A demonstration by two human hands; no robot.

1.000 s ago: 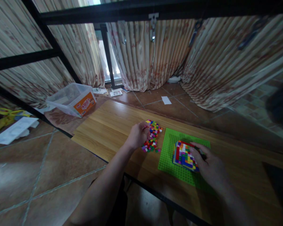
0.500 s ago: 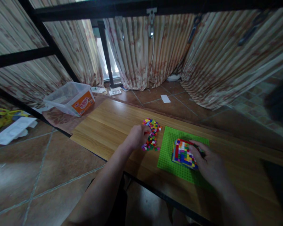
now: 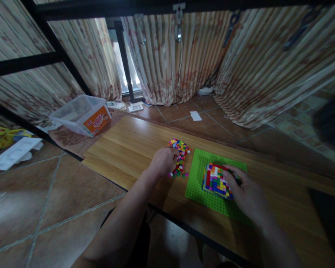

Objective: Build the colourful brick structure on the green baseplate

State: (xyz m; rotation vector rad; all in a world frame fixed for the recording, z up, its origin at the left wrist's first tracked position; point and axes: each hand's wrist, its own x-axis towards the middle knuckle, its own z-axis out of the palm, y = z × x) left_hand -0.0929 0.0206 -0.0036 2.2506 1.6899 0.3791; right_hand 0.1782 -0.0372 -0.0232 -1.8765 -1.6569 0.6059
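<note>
My left hand [image 3: 164, 162] reaches into a pile of small loose toy bricks [image 3: 181, 147] of many colours. Its fingers are curled at the left side of the pile, and their tips are too small and hidden to show what is between them. To the right, a green studded baseplate [image 3: 197, 178] lies on the table. On it sits a low block of multicoloured toy bricks [image 3: 216, 180], with a patchwork top and a red strip near its left side. My right hand [image 3: 244, 190] grips the block's right side, thumb over the top, covering that end.
The bricks lie on a long wooden table [image 3: 123, 149]. A clear plastic bin [image 3: 80, 115] with an orange label stands beyond its left end. A dark flat object [image 3: 326, 219] is at the right. Striped curtains [image 3: 162, 63] hang behind, and white paper [image 3: 195, 115] lies on the floor.
My left hand has shifted slightly right and down, its fingers now further over the loose bricks. My right hand stays on the brick block.
</note>
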